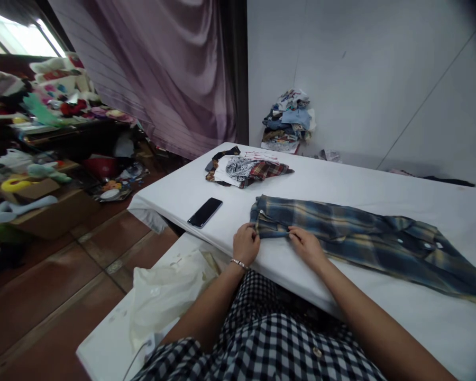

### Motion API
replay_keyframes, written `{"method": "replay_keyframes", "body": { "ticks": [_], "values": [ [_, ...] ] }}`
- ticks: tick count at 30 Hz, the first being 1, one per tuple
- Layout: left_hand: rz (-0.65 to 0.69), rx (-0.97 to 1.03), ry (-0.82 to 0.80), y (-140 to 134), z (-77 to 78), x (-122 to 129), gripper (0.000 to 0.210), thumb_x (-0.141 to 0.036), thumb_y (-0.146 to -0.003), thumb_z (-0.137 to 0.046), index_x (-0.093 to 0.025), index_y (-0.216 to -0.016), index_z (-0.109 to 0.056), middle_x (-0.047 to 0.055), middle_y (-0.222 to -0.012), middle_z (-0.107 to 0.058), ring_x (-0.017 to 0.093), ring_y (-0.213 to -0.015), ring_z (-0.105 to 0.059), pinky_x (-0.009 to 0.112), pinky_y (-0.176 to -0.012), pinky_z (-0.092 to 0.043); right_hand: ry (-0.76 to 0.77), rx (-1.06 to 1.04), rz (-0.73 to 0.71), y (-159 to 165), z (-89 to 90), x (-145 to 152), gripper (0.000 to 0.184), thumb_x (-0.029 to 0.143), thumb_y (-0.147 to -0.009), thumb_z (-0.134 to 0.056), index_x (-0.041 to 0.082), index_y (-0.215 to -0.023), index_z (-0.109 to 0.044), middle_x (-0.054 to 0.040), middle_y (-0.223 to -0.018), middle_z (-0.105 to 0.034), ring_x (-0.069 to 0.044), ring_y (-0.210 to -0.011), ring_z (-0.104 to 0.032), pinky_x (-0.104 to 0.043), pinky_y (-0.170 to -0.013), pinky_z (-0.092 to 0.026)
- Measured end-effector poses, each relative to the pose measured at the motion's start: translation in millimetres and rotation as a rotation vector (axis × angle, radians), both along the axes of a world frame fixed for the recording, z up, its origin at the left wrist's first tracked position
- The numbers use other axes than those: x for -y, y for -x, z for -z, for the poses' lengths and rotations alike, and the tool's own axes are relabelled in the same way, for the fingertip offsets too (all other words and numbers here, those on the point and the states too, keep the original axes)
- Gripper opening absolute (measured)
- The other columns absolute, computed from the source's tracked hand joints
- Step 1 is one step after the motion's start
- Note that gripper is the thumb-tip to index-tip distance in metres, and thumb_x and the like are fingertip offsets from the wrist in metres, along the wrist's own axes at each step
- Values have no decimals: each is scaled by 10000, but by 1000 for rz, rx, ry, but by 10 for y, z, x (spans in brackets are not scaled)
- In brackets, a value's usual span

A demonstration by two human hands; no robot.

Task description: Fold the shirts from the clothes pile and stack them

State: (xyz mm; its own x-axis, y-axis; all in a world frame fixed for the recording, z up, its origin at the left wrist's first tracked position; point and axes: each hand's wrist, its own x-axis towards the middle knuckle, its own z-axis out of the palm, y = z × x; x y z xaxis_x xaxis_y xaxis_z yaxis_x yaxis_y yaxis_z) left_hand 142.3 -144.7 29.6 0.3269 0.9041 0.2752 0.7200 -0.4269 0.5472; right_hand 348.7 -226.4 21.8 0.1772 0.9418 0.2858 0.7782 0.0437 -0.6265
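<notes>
A blue and tan plaid shirt [349, 233] lies stretched across the white table, with a cuff and its small white button at the left end. More buttons show toward the right end, beside what looks like a pocket flap. My left hand [246, 244], with a bracelet at the wrist, is closed on the near corner of the cuff. Farther right along the same near edge, my right hand [306, 246] pinches the fabric between thumb and fingers. Part of the cloth under the left fingers is hidden.
Left of the cuff a black phone [205, 212] lies on the table [321, 174]. Several folded cloths [241, 168] sit behind it. A pale bag [162, 296] rests on a lower white surface at the near left. Against the wall stands a clothes pile [289, 119].
</notes>
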Motion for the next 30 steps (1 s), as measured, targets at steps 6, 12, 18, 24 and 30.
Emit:
{"method": "replay_keyframes", "body": {
  "ticks": [6,12,18,24,30],
  "values": [
    [34,84,-89,265,-200,-172,62,-191,-815,-515,-207,-824,-574,75,-1056,-648,196,-973,-604,324,-842,-435,-59,-121,-4,-7,53,29,262,343,-874,-441,235,-886,-680,-73,-1109,-689,-240,-1016,-629,-412,-921,-464],
    [36,524,459,344,-21,-176,115,-331,-775,-518,-218,-783,-503,-67,-508,-492,117,-455,-506,243,-504,-381,-39,78,-100,20,111,60,208,261,-848,-477,223,-868,-680,-83,-1120,-679,-247,-1109,-583,-447,-993,-414],
    [74,688,535,336,94,-153,150,-200,-677,-515,-203,-826,-522,-4,-711,-611,146,-659,-593,243,-539,-432,-79,116,-91,53,206,48,215,208,-814,-489,233,-906,-682,-82,-1137,-674,-261,-1118,-581,-484,-997,-408],
    [57,315,188,294,36,-136,326,-101,-681,-531,-191,-989,-591,43,-941,-623,154,-809,-565,305,-773,-453,-111,-73,-43,62,253,8,198,263,-836,-459,241,-835,-656,-76,-1090,-690,-240,-1064,-608,-450,-950,-446],
    [35,104,50,223,32,-144,159,-59,-732,-467,-182,-760,-563,19,-817,-570,147,-786,-532,284,-744,-421,-88,-149,-52,58,256,11,184,269,-810,-490,214,-802,-665,-91,-1078,-691,-253,-1073,-598,-445,-960,-422]
  ]
}}
